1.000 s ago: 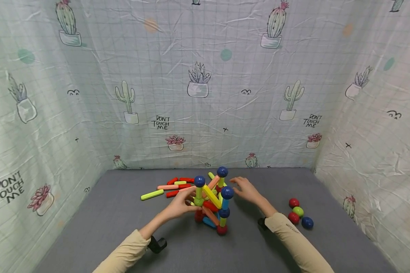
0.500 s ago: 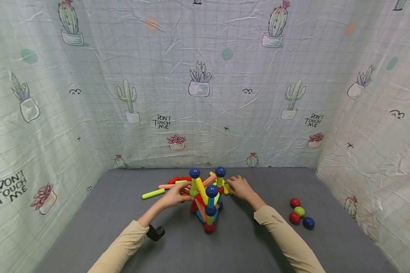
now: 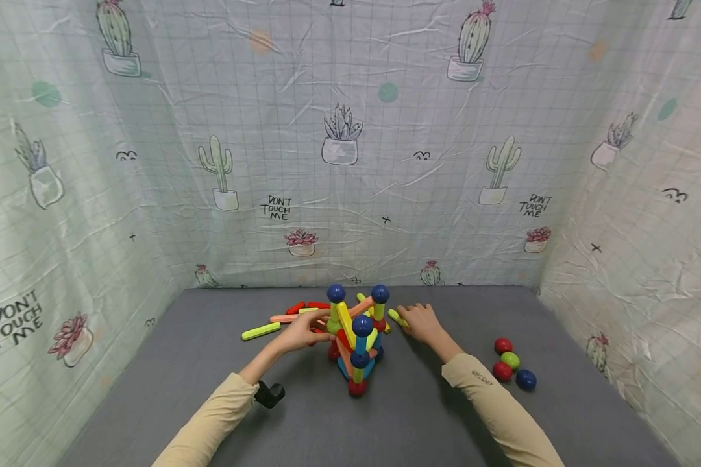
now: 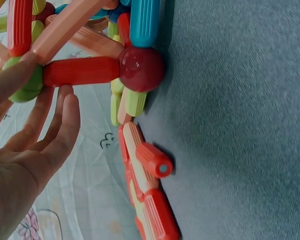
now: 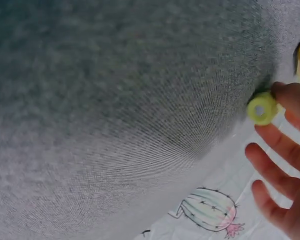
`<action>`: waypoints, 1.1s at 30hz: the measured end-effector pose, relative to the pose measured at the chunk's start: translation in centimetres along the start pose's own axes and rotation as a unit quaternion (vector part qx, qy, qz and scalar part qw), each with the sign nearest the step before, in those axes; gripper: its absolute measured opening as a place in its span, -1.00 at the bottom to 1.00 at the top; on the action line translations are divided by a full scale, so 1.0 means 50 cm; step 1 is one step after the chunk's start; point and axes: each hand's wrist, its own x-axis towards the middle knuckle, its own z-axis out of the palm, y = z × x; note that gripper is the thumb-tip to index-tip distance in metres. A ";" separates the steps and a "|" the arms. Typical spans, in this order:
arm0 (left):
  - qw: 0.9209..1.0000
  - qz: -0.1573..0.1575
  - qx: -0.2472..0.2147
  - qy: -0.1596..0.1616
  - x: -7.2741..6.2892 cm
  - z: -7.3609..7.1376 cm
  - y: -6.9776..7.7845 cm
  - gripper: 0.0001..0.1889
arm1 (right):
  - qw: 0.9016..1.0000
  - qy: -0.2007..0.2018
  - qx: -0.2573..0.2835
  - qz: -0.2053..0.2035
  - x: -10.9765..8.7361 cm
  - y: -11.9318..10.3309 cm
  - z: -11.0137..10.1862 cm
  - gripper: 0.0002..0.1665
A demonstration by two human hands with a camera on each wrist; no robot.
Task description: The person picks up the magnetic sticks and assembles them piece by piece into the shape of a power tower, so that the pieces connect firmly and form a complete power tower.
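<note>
A magnetic stick-and-ball structure (image 3: 359,359) stands mid-table, with coloured rods, red balls low down and blue balls on top. My left hand (image 3: 296,333) grips it at the left, thumb and fingers around a green ball (image 4: 29,91). A red rod (image 4: 82,71) joins that ball to a red ball (image 4: 141,69) in the left wrist view. To the right of the structure, my right hand (image 3: 423,323) pinches a yellow-green magnetic rod (image 3: 397,318) between thumb and index finger. In the right wrist view the rod's round end (image 5: 261,119) faces the camera; the other fingers are spread apart.
Loose red, peach and yellow-green rods lie behind and left of the structure, including one yellow-green rod (image 3: 261,331). At the right lie two red balls (image 3: 502,371), a green ball (image 3: 510,360) and a blue ball (image 3: 526,379). A patterned curtain (image 3: 350,194) surrounds the grey table.
The structure has turned and shifted left in my left hand's grip. My right hand has reached the loose rods behind it, taken a yellow-green one and drawn it slightly right.
</note>
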 end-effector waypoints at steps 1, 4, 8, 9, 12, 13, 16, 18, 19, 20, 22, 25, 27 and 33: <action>1.000 0.004 -0.002 -0.006 0.002 0.002 0.001 -0.47 | 1.000 -0.014 0.002 0.009 -0.001 0.003 0.000 -0.70; 1.000 0.013 -0.003 -0.015 0.006 0.009 0.005 -0.46 | 0.997 -0.064 0.027 0.036 -0.006 0.008 -0.005 -0.63; 1.000 0.015 0.002 -0.003 0.014 0.019 -0.006 -0.42 | 0.992 -0.104 0.049 0.051 -0.024 0.013 -0.018 -0.72; 1.000 0.014 0.002 0.000 0.016 0.021 -0.006 -0.42 | 0.991 -0.107 0.053 0.052 -0.029 0.016 -0.020 -0.74; 1.000 0.014 0.002 0.012 0.017 0.025 -0.003 -0.40 | 0.992 -0.096 0.068 0.050 -0.043 0.023 -0.028 -0.76; 1.000 0.014 -0.001 0.014 0.016 0.026 -0.001 -0.39 | 0.993 -0.086 0.071 0.047 -0.047 0.026 -0.031 -0.75; 1.000 0.007 0.004 0.031 0.010 0.030 0.008 -0.40 | 0.994 -0.035 0.098 0.028 -0.062 0.033 -0.045 -0.73; 0.998 0.000 0.025 0.063 0.003 0.032 0.020 -0.43 | 0.993 0.008 0.113 0.009 -0.072 0.035 -0.057 -0.73; 0.995 -0.002 0.040 0.092 -0.001 0.033 0.028 -0.46 | 0.991 0.033 0.128 -0.002 -0.077 0.035 -0.065 -0.72; 0.990 -0.001 0.060 0.127 -0.005 0.034 0.037 -0.49 | 0.988 0.059 0.144 -0.014 -0.082 0.033 -0.074 -0.71; 0.972 0.017 0.103 0.212 -0.012 0.036 0.057 -0.56 | 0.979 0.108 0.172 -0.036 -0.093 0.028 -0.093 -0.69; 0.929 0.073 0.152 0.330 -0.017 0.038 0.091 -0.65 | 0.960 0.169 0.212 -0.067 -0.107 0.015 -0.122 -0.64; 0.905 0.125 0.169 0.370 -0.020 0.040 0.115 -0.69 | 0.949 0.198 0.231 -0.087 -0.117 0.005 -0.139 -0.61; 0.898 0.267 0.160 0.310 -0.023 0.060 0.196 -0.70 | 0.912 0.263 0.279 -0.149 -0.135 -0.033 -0.173 -0.56</action>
